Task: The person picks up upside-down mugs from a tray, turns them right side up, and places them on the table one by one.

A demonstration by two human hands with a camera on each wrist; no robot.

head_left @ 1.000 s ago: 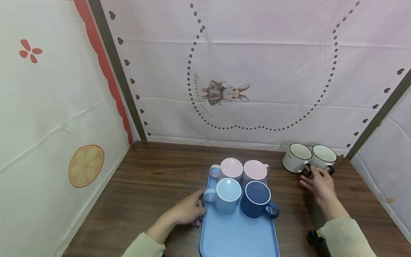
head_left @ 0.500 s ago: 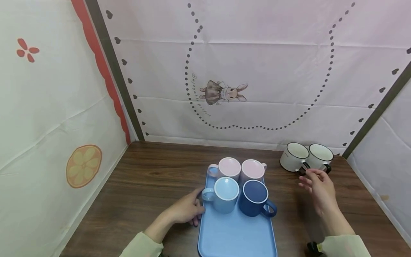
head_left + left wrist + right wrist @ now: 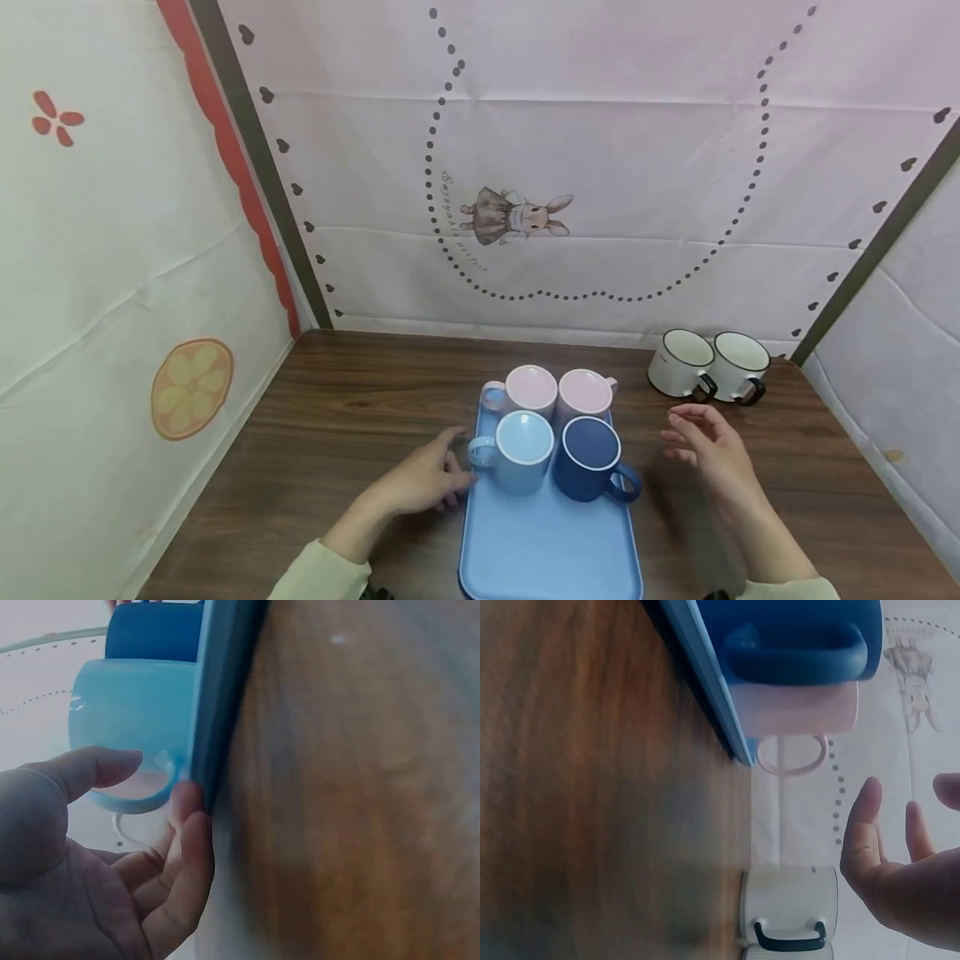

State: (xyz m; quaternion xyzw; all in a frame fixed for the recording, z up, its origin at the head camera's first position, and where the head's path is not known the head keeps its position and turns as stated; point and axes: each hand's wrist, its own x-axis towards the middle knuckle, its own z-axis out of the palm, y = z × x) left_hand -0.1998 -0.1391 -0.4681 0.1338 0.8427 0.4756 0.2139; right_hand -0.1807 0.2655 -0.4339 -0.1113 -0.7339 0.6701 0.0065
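Note:
A blue tray (image 3: pixel 551 542) lies on the table, with a light blue mug (image 3: pixel 522 462), a navy mug (image 3: pixel 587 467) and two pink mugs standing on it: a left one (image 3: pixel 531 387) and a right one (image 3: pixel 583 393). My left hand (image 3: pixel 423 477) is at the tray's left side, its fingertips right at the edge in the left wrist view and its thumb near the light blue mug's handle. Bare of any object, my right hand (image 3: pixel 712 458) hovers between the tray and two white enamel mugs, a left one (image 3: pixel 678 367) and a right one (image 3: pixel 738 367), its fingers loosely bent.
The white mugs stand side by side at the back right of the wooden table (image 3: pixel 360 400), their black handles facing forward. A printed fabric wall (image 3: pixel 615 200) closes off the back, and more fabric hangs on the left and right.
My right hand has left the white mugs' handles and drawn back toward the tray. My left hand has shifted slightly outward with its fingers spreading. The view has turned a little to the right.

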